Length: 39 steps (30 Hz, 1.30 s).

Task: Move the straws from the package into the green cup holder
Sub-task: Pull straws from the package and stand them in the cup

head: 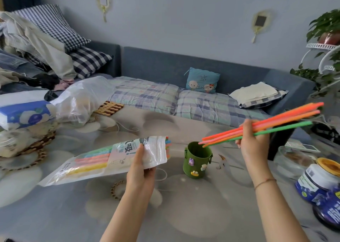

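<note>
My left hand [141, 170] grips the open end of a clear straw package [103, 160], held just above the table, with several coloured straws still inside. My right hand [253, 140] holds a bundle of orange, pink and green straws [279, 122] slanting up to the right. Their lower tips hang right at the rim of the green cup holder [197, 160]. The cup stands upright on the table between my two hands, with small cartoon charms on its side.
Blue jars [316, 182] and a glass bowl [292, 160] stand at the right edge of the table. A tissue pack [25, 114], a plastic bag [82, 100] and woven coasters [35, 149] lie at the left. A sofa runs behind the table.
</note>
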Available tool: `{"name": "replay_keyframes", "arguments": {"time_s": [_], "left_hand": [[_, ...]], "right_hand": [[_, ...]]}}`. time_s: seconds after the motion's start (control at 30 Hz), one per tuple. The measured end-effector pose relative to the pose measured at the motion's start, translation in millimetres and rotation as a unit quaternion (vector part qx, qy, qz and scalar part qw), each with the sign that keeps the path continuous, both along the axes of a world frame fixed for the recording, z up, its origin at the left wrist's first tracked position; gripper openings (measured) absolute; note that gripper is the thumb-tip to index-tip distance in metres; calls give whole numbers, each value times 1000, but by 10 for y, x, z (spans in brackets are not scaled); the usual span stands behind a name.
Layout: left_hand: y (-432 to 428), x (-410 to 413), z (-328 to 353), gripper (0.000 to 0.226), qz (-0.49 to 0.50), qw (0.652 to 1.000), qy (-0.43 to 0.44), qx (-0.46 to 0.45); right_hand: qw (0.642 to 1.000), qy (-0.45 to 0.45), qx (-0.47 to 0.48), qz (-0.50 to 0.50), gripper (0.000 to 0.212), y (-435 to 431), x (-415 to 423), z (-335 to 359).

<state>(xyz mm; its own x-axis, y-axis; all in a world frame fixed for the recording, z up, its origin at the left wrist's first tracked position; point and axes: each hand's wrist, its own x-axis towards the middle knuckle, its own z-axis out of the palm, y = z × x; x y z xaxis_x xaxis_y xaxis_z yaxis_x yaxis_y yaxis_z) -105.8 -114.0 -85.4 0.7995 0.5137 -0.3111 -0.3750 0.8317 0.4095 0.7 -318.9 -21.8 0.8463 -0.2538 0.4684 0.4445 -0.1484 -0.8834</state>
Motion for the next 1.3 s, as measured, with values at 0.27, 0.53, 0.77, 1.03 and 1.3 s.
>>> {"name": "replay_keyframes", "arguments": {"time_s": [0.27, 0.53, 0.77, 1.03, 1.3], "left_hand": [[2, 57, -114, 53, -14, 999, -12, 46], [48, 38, -130, 47, -21, 997, -22, 75], [26, -15, -108, 20, -23, 997, -13, 79], [-237, -119, -28, 15, -19, 984, 25, 175], [-136, -202, 19, 29, -96, 981, -11, 169]], "right_hand": [[952, 160, -241, 98, 31, 259, 397, -408], [948, 246, -150, 132, 17, 282, 531, -604], [989, 136, -11, -56, 33, 279, 96, -477], [964, 154, 21, 216, 37, 918, -811, -548], [957, 118, 167, 208, 10, 915, -879, -557]]}}
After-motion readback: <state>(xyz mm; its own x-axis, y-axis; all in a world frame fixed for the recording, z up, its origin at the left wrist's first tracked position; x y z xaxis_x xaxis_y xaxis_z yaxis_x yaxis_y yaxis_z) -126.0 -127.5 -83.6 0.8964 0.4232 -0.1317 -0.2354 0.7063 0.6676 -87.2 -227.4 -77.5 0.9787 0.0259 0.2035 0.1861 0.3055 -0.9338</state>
